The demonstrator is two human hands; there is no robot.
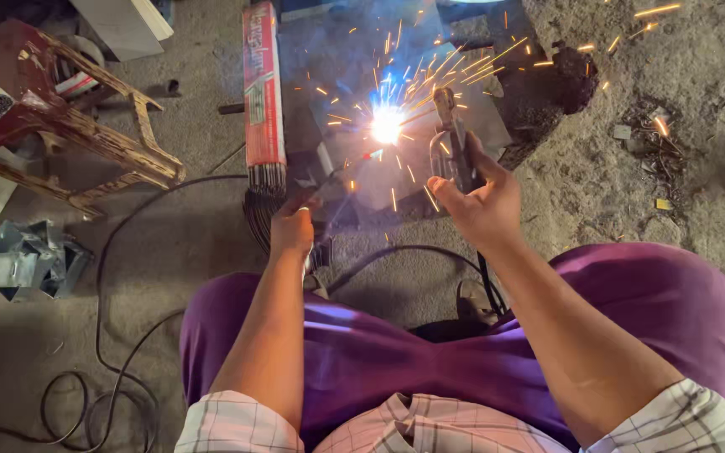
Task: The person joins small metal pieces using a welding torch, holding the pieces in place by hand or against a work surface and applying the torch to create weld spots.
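A person in purple trousers and a checked shirt squats over a bare concrete floor (631, 210), welding. The right hand (482, 205) is raised, its fingers wrapped around the handle of an electrode holder (451, 138) that points away toward the far side. The left hand (293, 228) sits lower and to the left, fingers closed in a pinch on a thin rod (333, 180) that slants up and right toward the arc. Between the two hands, just beyond them, a white-blue arc (386, 126) burns on a flat metal sheet (371, 180) lying on the floor, and orange sparks fan out to the right and far side — some land well off on the rough ground.

Left of the arc, a long red box of welding rods (263, 92) lies on the floor with grey rod ends spilling from its near end, close to the left hand. Further left stands a worn wooden stool (77, 126), tilted, with folded pieces of shiny sheet metal (23, 260) near it. A black cable (111, 285) loops across the floor at left — another runs from under the right hand back toward the knees.
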